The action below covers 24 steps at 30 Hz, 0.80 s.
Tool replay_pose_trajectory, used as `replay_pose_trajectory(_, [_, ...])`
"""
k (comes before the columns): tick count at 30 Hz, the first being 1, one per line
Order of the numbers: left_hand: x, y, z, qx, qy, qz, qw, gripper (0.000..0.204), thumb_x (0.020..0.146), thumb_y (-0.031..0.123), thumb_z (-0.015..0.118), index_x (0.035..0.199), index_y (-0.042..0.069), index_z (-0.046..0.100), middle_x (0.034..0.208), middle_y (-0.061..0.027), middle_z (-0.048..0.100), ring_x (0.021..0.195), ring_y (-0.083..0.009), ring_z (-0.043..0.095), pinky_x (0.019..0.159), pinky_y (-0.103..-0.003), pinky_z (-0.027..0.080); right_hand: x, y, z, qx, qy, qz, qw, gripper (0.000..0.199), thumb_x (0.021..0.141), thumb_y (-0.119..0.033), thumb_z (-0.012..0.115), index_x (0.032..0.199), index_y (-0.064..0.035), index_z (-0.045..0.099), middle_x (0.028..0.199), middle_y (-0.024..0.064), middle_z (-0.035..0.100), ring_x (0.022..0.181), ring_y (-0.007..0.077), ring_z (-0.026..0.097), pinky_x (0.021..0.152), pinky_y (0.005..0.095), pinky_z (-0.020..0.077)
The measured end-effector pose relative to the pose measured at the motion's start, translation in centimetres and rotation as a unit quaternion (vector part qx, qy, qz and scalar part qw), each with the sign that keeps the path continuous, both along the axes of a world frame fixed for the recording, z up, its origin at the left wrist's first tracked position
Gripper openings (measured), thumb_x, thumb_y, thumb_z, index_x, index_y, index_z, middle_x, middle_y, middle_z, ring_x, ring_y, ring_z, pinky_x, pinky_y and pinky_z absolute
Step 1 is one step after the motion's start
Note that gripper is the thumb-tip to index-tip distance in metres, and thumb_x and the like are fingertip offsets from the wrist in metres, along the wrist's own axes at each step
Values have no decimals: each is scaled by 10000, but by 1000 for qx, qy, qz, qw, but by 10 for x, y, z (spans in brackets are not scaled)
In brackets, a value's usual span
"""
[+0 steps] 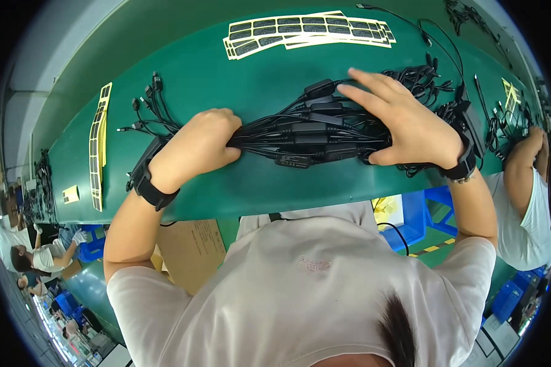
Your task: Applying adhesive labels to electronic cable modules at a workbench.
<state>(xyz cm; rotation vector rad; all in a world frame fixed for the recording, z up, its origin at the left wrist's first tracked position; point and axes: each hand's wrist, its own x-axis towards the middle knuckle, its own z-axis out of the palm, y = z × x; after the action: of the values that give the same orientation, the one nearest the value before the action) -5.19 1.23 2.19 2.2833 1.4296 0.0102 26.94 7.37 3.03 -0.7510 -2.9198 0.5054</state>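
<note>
A bundle of black cables with small black inline boxes (pixel 309 133) lies across the green table in front of me. My left hand (pixel 203 144) is closed round the cables at the bundle's left end. Beyond that fist, several USB plugs (pixel 155 98) fan out to the left. My right hand (pixel 404 119) rests over the bundle's right part with its fingers spread, thumb near the lower cables and fingertips by the upper boxes. Coiled cable ends (pixel 419 82) with slim plugs are heaped past my right hand. Each wrist wears a black band.
Sheets of black labels on yellowish backing (pixel 309 32) lie along the far side. A narrow label strip (pixel 99 147) lies at left, near a small yellow piece (pixel 71 194). Loose cables (pixel 496 122) are at right, near a co-worker's arm (pixel 523 168). A cardboard box (pixel 193 254) and blue crate (pixel 413 217) stand below the table edge.
</note>
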Motion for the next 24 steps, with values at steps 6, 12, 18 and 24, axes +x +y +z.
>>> replay_pose_trajectory(6, [5, -6, 24, -87, -62, 134, 985, 211, 656, 33, 620, 838, -69, 590, 732, -227, 561, 683, -371, 555, 643, -392, 460, -7, 6, 3, 13, -95, -43, 994, 1026, 510, -239, 782, 1408, -90, 308, 1295, 256, 455, 1234, 386, 405, 1067, 456, 251])
replay_pose_trajectory(12, [20, -10, 110, 214, -51, 107, 970, 136, 664, -13, 608, 780, -41, 544, 652, -144, 508, 616, -240, 505, 560, -312, 409, -30, -4, 18, -65, -81, -29, 994, 1035, 502, -295, 805, 1398, -106, 323, 1223, 236, 498, 1218, 372, 426, 1072, 457, 239])
replay_pose_trajectory(18, [70, -7, 184, 429, -6, 10, 903, 123, 672, -24, 643, 746, -17, 544, 660, -100, 543, 612, -184, 549, 574, -291, 438, -67, -13, -9, -97, 217, -57, 970, 764, 593, -257, 830, 1241, -44, 485, 1103, 134, 554, 1038, 236, 523, 941, 374, 385])
replay_pose_trajectory(24, [113, 154, 251, 573, 53, -120, 809, 67, 715, 14, 616, 762, -25, 587, 686, -147, 572, 606, -253, 567, 572, -327, 469, -106, -23, 56, -217, 309, -84, 922, 460, 675, -155, 814, 1049, -19, 584, 956, 24, 598, 864, 108, 555, 767, 265, 465])
